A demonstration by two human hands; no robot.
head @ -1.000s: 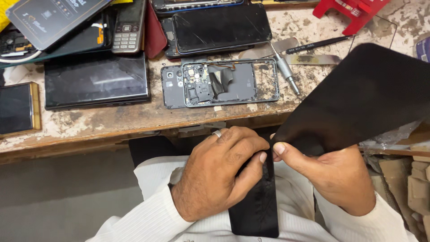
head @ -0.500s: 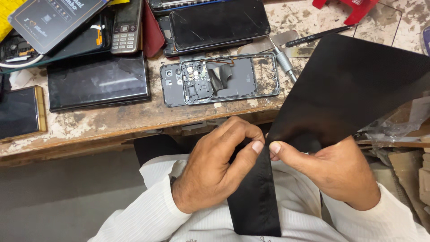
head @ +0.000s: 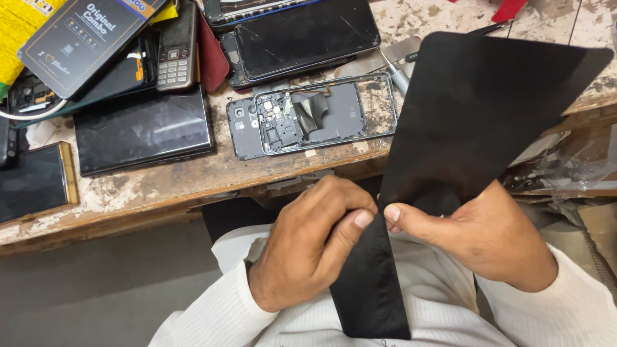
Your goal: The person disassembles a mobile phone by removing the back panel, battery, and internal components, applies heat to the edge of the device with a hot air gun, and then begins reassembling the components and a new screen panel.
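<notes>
Hands (head: pixel 398 238) pinch thin, seemingly matte black sheet (head: pixel 475 115)

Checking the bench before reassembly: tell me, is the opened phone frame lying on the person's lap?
No, the opened phone frame lies on the wooden bench.

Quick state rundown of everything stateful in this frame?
black sheet: pinched at its narrow part by both hands, lifted over the bench edge
left hand: gripping the sheet
right hand: gripping the sheet
opened phone: back cover off, internals exposed, flat on the bench
keypad phone: screen dark
tablet: screen dark, face up
</notes>
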